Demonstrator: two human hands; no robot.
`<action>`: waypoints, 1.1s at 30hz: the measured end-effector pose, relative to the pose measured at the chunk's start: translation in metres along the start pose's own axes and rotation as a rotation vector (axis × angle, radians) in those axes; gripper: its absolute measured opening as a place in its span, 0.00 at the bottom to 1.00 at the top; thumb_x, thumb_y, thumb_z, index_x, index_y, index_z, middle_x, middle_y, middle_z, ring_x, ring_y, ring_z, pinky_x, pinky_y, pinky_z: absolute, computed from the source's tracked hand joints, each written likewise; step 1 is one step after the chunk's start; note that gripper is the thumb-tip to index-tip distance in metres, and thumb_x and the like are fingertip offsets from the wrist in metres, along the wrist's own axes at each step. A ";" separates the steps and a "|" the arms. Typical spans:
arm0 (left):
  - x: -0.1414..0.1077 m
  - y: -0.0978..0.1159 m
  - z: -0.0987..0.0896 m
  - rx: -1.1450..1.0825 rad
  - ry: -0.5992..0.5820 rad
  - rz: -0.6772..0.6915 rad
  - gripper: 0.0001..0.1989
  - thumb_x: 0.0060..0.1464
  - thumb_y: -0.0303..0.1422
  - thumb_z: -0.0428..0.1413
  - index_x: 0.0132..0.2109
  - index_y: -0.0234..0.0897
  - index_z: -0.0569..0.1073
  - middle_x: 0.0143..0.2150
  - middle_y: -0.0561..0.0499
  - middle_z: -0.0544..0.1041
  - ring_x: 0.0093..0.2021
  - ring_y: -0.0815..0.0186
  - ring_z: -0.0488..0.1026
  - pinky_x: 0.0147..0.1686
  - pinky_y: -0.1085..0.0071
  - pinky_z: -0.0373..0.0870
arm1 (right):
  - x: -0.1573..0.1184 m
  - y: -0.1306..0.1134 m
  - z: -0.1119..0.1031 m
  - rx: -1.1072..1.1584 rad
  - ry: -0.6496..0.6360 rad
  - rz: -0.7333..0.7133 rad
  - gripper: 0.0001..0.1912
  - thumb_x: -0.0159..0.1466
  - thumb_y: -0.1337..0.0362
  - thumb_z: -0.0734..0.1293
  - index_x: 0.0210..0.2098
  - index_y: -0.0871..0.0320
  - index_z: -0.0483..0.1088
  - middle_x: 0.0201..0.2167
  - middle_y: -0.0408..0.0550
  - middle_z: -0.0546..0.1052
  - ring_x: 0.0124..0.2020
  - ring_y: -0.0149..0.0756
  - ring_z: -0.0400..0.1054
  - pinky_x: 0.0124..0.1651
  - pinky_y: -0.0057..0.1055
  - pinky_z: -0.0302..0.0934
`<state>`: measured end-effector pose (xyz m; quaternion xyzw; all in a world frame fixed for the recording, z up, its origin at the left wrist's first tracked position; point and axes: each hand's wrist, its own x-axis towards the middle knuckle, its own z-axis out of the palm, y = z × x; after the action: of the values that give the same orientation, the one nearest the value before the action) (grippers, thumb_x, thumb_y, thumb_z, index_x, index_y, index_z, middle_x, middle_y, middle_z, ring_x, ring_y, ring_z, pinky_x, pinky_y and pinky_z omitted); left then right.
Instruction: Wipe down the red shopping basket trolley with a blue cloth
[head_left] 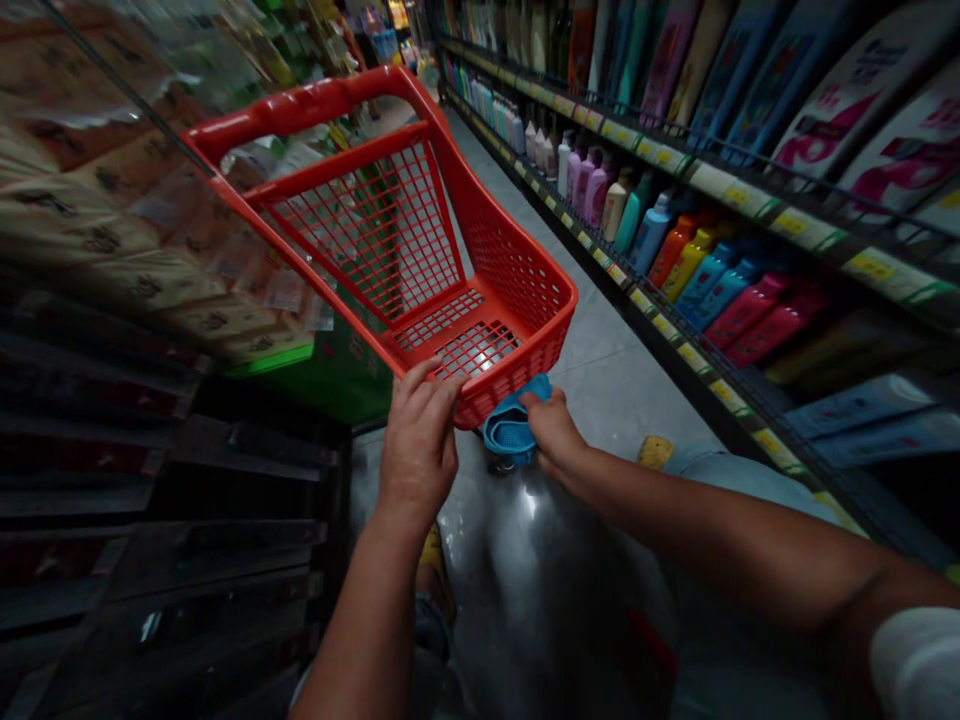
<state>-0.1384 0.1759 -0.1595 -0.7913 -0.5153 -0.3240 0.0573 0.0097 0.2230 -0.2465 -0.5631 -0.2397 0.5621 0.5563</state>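
A red plastic shopping basket cart [517, 230] with a grid flap and a raised handle stands tilted in the view, its near end toward me. My left hand [420, 440] is closed over the rim of that near end, fingers hooked on its edge. Just below the near right corner, a blue cloth [511, 432], folded or looped and full of small holes, hangs from my right hand [553, 425]. Thumb and fingers pinch it close against the basket wall. Its exact kind is hard to make out.
Shelves of colourful bottles [686, 260] run along the right. Stacked packages [112, 230] over a green base [337, 375] line the left, with dark shelving [150, 560] nearer. Grey floor [600, 370] lies between, and my yellow shoes [656, 452] show below.
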 end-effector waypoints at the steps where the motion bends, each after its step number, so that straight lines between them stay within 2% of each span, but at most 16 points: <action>1: 0.000 0.002 0.000 0.011 -0.016 0.017 0.20 0.64 0.25 0.47 0.60 0.41 0.70 0.51 0.45 0.79 0.65 0.58 0.67 0.66 0.51 0.62 | 0.001 -0.006 -0.002 -0.005 0.023 0.005 0.12 0.56 0.64 0.65 0.39 0.51 0.60 0.27 0.36 0.72 0.27 0.35 0.70 0.30 0.31 0.66; 4: 0.003 0.001 -0.007 0.073 -0.047 0.097 0.24 0.65 0.27 0.49 0.65 0.50 0.65 0.60 0.49 0.77 0.65 0.61 0.68 0.70 0.49 0.53 | 0.012 -0.037 -0.010 0.013 0.116 -0.012 0.13 0.57 0.65 0.66 0.41 0.51 0.60 0.28 0.35 0.71 0.27 0.33 0.70 0.31 0.30 0.67; 6: 0.008 -0.006 -0.012 0.135 -0.027 0.071 0.25 0.65 0.33 0.52 0.67 0.53 0.63 0.66 0.49 0.72 0.69 0.57 0.64 0.72 0.43 0.42 | 0.025 -0.054 -0.016 0.042 0.158 -0.067 0.14 0.58 0.66 0.66 0.41 0.50 0.59 0.29 0.35 0.72 0.28 0.32 0.69 0.34 0.30 0.68; 9: 0.018 -0.020 -0.015 0.162 -0.017 -0.012 0.25 0.64 0.41 0.54 0.66 0.51 0.64 0.70 0.45 0.66 0.72 0.51 0.58 0.71 0.37 0.30 | 0.035 -0.055 -0.020 0.019 0.183 -0.158 0.14 0.58 0.66 0.65 0.42 0.51 0.59 0.33 0.36 0.73 0.31 0.31 0.69 0.39 0.30 0.67; 11: 0.025 -0.024 -0.011 0.148 -0.016 -0.006 0.22 0.64 0.42 0.53 0.64 0.49 0.67 0.68 0.44 0.68 0.70 0.53 0.61 0.72 0.39 0.32 | 0.033 -0.043 -0.019 -0.005 0.147 -0.168 0.15 0.58 0.65 0.66 0.44 0.51 0.60 0.33 0.37 0.73 0.32 0.31 0.69 0.39 0.30 0.66; 13: 0.031 -0.024 -0.006 0.149 0.016 0.003 0.19 0.64 0.42 0.53 0.60 0.47 0.71 0.64 0.45 0.72 0.67 0.55 0.65 0.73 0.43 0.36 | 0.026 -0.033 -0.017 -0.008 0.100 -0.094 0.17 0.57 0.64 0.66 0.45 0.51 0.60 0.32 0.36 0.72 0.31 0.32 0.68 0.37 0.30 0.65; 15: 0.038 -0.025 -0.002 0.155 0.045 0.008 0.17 0.64 0.43 0.53 0.57 0.46 0.74 0.59 0.46 0.74 0.63 0.57 0.68 0.73 0.45 0.42 | 0.021 -0.035 -0.016 -0.010 0.068 -0.050 0.17 0.57 0.63 0.66 0.45 0.51 0.60 0.31 0.37 0.71 0.30 0.33 0.67 0.37 0.31 0.66; 16: 0.042 -0.026 0.000 0.155 0.055 0.011 0.16 0.64 0.44 0.54 0.55 0.46 0.75 0.57 0.46 0.75 0.61 0.57 0.69 0.72 0.45 0.45 | 0.020 -0.041 -0.016 -0.017 0.055 -0.088 0.17 0.56 0.63 0.66 0.45 0.51 0.61 0.31 0.37 0.72 0.31 0.33 0.68 0.39 0.32 0.66; 20: 0.055 -0.032 0.005 0.103 0.083 0.068 0.13 0.61 0.45 0.56 0.46 0.47 0.80 0.48 0.47 0.76 0.55 0.57 0.69 0.65 0.48 0.60 | 0.029 -0.072 -0.022 -0.043 0.011 -0.449 0.21 0.57 0.61 0.68 0.49 0.51 0.62 0.40 0.41 0.73 0.41 0.34 0.69 0.50 0.35 0.65; 21: 0.058 -0.031 0.007 0.086 0.087 0.085 0.12 0.61 0.44 0.57 0.45 0.47 0.80 0.47 0.47 0.77 0.54 0.57 0.69 0.62 0.50 0.63 | 0.032 -0.074 -0.023 -0.036 0.027 -0.455 0.20 0.57 0.61 0.67 0.49 0.51 0.61 0.40 0.41 0.73 0.41 0.34 0.69 0.50 0.34 0.65; 23: 0.062 -0.027 0.011 0.065 0.092 0.102 0.10 0.60 0.43 0.58 0.44 0.47 0.80 0.45 0.47 0.77 0.53 0.56 0.68 0.58 0.52 0.66 | 0.040 -0.070 -0.025 -0.009 0.090 -0.311 0.17 0.57 0.61 0.65 0.46 0.51 0.61 0.34 0.39 0.72 0.36 0.34 0.69 0.43 0.32 0.66; 26: 0.064 -0.012 0.017 0.068 0.108 0.091 0.08 0.61 0.40 0.57 0.45 0.49 0.80 0.45 0.48 0.77 0.53 0.57 0.67 0.56 0.53 0.67 | 0.052 -0.060 -0.031 0.025 0.101 -0.007 0.12 0.56 0.60 0.65 0.39 0.51 0.61 0.25 0.36 0.69 0.27 0.34 0.68 0.30 0.30 0.64; 28: 0.065 -0.005 0.020 0.068 0.101 0.095 0.08 0.61 0.40 0.57 0.45 0.49 0.80 0.46 0.48 0.77 0.54 0.57 0.67 0.57 0.53 0.67 | 0.059 -0.064 -0.037 0.039 0.088 0.075 0.10 0.55 0.62 0.66 0.36 0.51 0.61 0.22 0.35 0.68 0.23 0.34 0.67 0.25 0.29 0.62; 30: 0.067 -0.004 0.020 0.076 0.091 0.085 0.11 0.61 0.42 0.58 0.49 0.51 0.79 0.50 0.48 0.76 0.56 0.56 0.67 0.62 0.50 0.63 | 0.065 -0.077 -0.045 0.056 0.112 0.017 0.11 0.53 0.64 0.66 0.36 0.51 0.61 0.21 0.34 0.68 0.22 0.33 0.66 0.24 0.28 0.62; 33: 0.070 -0.017 0.017 0.106 0.107 0.005 0.16 0.62 0.44 0.56 0.55 0.51 0.76 0.56 0.47 0.74 0.62 0.54 0.65 0.69 0.44 0.49 | 0.071 -0.093 -0.052 0.051 0.126 -0.189 0.14 0.53 0.66 0.66 0.39 0.51 0.64 0.24 0.33 0.70 0.24 0.30 0.66 0.28 0.26 0.64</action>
<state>-0.1271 0.2453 -0.1371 -0.7700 -0.5261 -0.3378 0.1274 0.1074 0.2929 -0.2023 -0.5578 -0.2419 0.4766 0.6349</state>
